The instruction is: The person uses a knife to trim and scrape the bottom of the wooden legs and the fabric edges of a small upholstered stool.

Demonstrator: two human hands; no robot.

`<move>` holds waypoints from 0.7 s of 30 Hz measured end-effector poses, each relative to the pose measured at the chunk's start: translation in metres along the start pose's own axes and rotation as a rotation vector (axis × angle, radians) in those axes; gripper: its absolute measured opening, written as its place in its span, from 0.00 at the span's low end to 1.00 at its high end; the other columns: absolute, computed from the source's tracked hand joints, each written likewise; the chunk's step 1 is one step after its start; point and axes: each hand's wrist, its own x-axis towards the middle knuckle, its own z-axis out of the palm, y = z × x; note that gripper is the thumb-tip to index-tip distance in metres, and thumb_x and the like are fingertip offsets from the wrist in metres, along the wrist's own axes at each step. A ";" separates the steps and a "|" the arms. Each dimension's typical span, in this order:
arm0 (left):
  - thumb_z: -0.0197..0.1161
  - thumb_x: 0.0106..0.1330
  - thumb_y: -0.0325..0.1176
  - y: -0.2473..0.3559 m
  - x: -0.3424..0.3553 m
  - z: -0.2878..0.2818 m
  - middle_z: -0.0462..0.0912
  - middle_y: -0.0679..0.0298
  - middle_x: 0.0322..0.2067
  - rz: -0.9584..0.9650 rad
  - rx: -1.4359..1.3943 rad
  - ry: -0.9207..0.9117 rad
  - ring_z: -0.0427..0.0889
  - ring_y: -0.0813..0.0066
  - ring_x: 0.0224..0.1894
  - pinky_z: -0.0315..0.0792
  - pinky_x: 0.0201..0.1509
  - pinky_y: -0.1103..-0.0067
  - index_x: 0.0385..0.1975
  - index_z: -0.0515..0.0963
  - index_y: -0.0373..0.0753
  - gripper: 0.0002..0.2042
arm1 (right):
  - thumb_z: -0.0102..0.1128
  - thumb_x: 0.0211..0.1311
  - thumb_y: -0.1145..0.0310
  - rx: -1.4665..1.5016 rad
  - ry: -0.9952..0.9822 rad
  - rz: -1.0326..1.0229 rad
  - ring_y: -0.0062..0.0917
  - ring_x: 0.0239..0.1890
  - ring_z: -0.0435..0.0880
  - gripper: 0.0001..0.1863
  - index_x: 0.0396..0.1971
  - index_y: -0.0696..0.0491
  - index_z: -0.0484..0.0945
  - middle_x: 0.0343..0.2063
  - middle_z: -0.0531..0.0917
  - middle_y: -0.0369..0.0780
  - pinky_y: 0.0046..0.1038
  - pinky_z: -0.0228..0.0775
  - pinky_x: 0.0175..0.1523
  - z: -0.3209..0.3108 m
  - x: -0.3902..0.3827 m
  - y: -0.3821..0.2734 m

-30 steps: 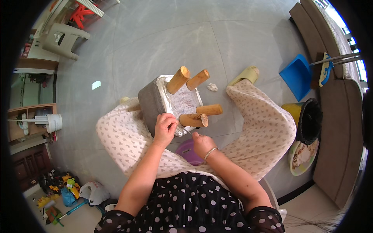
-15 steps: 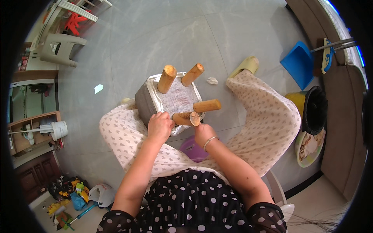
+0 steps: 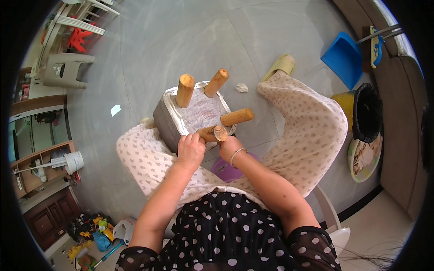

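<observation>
Right hand (image 3: 229, 150) has neared left hand (image 3: 191, 151), grips unclear; upturned stool's (image 3: 202, 113) legs (image 3: 185, 91) point upward.

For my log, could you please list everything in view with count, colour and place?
Upturned stool: 1, grey, centre
Stool legs: 4, tan, underside
Unclear item: 1, purple, lower centre
Scrap: 1, white, right of stool
Slipper: 1 clear, yellowish, upper right
Dustpan: 1, blue, right
Brush: 1, blue-white, by dustpan
Lined bin: 1, yellow, right
Basin: 1, greenish, beside bin
Sofa: 1, brown, far right
Plastic stool: 1, grey, upper left
Bucket: 1, white, left
Cabinetry: uncounted, brown, far left
Clutter: uncounted, mixed, lower left
Left hand: 1, bare, at stool edge
Right hand: 1, braceleted, by leg
</observation>
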 end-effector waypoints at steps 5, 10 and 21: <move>0.59 0.53 0.26 -0.006 0.000 -0.006 0.73 0.61 0.26 -0.134 -0.152 0.060 0.76 0.60 0.30 0.70 0.35 0.70 0.24 0.73 0.39 0.02 | 0.53 0.53 0.73 0.258 0.130 0.032 0.43 0.42 0.80 0.11 0.37 0.57 0.78 0.35 0.81 0.52 0.37 0.74 0.46 -0.009 -0.004 -0.010; 0.57 0.60 0.29 -0.013 0.000 -0.015 0.75 0.60 0.29 -0.328 -0.356 0.126 0.77 0.56 0.32 0.71 0.35 0.66 0.28 0.72 0.39 0.02 | 0.64 0.47 0.73 1.021 0.302 -0.235 0.33 0.43 0.82 0.16 0.39 0.59 0.76 0.37 0.83 0.41 0.33 0.73 0.46 -0.013 -0.015 -0.023; 0.55 0.62 0.29 -0.005 -0.007 -0.017 0.77 0.63 0.48 -0.256 -0.544 0.148 0.81 0.60 0.35 0.74 0.38 0.70 0.31 0.71 0.41 0.02 | 0.71 0.47 0.60 1.298 0.221 0.181 0.17 0.21 0.76 0.19 0.33 0.59 0.79 0.25 0.81 0.34 0.22 0.66 0.26 -0.046 -0.011 -0.042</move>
